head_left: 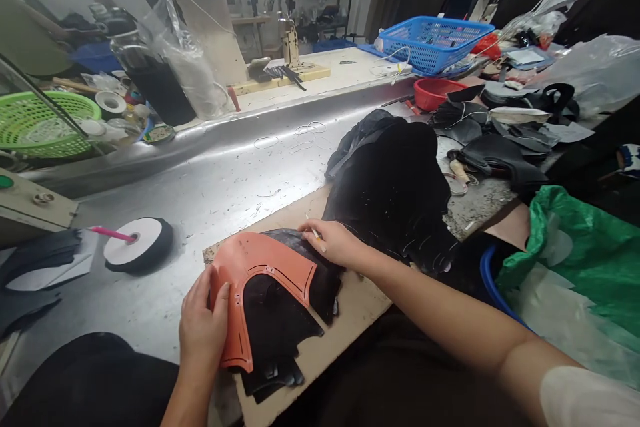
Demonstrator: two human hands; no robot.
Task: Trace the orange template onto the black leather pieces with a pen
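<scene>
An orange curved template (260,265) lies on a black leather piece (280,320), both on a brown board (345,327). My left hand (203,330) presses flat on the template's left arm, fingers spread. My right hand (333,240) is closed around a thin white marking pen (315,233) at the template's upper right edge. A big heap of black leather pieces (395,187) sits just behind my right hand.
A roll of black tape with a pink stick (137,243) lies on the metal table (210,180) to the left. A green basket (43,123), blue basket (433,43), red bowl (433,93), sewing machine (287,13) and green plastic bag (585,260) surround the work area.
</scene>
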